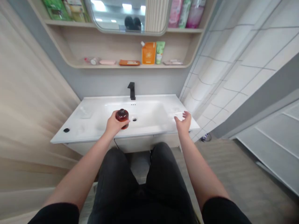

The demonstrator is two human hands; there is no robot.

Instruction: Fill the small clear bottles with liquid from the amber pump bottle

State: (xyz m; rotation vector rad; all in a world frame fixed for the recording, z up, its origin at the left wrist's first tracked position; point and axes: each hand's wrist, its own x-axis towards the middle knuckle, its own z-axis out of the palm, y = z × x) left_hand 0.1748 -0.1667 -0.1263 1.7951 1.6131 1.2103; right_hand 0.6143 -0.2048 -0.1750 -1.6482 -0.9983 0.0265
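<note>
Wrapped in my left hand is a reddish-brown bottle with a short dark neck, held upright over the front of the white sink basin. My thumb crosses its front; its far side is covered by my fingers. My right hand hovers at the right end of the counter, thumb and fingers apart, with nothing visible between them. Close beside its fingertips is a faint, clear or white flat thing, too blurred to name. A small round black piece lies on the counter's left end.
A black faucet rises behind the basin. Another pale, clear thing sits on the left counter. Above, a shelf carries an orange pouch, a green tube and several small packs. Curtains hang at both sides.
</note>
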